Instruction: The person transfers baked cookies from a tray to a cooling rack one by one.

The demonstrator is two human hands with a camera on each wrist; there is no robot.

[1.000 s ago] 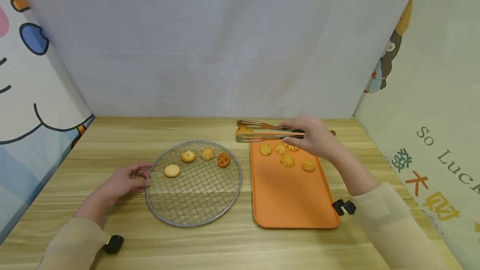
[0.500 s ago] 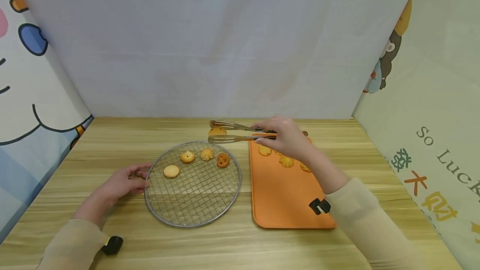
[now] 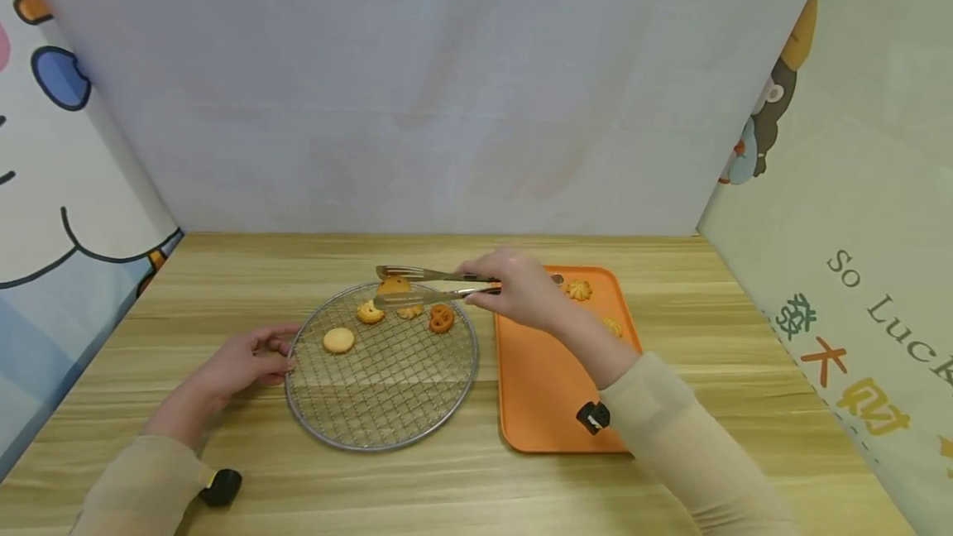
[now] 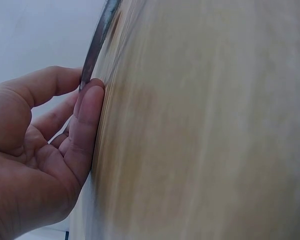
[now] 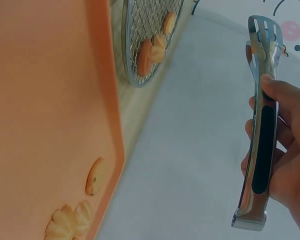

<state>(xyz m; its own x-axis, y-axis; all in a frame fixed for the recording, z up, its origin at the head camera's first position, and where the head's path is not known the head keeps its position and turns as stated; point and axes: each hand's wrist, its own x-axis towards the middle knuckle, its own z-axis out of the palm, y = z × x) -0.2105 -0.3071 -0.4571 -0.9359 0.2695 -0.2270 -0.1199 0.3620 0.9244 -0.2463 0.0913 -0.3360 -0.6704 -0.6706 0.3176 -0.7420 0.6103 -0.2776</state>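
My right hand [image 3: 514, 288] holds a pair of metal tongs [image 5: 260, 150] with black grips. Between the tong tips, in the head view, sits a round speckled cookie [image 3: 393, 284], held above the far part of a round wire rack [image 3: 380, 404]. On the rack are a pale round cookie [image 3: 338, 341], a small tart-like cookie [image 3: 370, 312], a pretzel-shaped cookie [image 3: 441, 318] and a ridged cookie [image 3: 409, 313] partly hidden by the tongs. My left hand [image 3: 253, 358] pinches the rack's left rim [image 4: 92, 60] between thumb and finger.
An orange tray [image 3: 536, 387] lies right of the rack. My right arm covers part of it; a star-shaped cookie [image 3: 579, 289] and a swirled cookie [image 3: 612, 327] show beside the arm. A pale curtain [image 3: 447, 106] hangs behind the wooden table [image 3: 253, 271].
My right hand has carried the tongs and the speckled cookie leftward from over the tray, then lower over the rack. My left hand has stayed at the rim.
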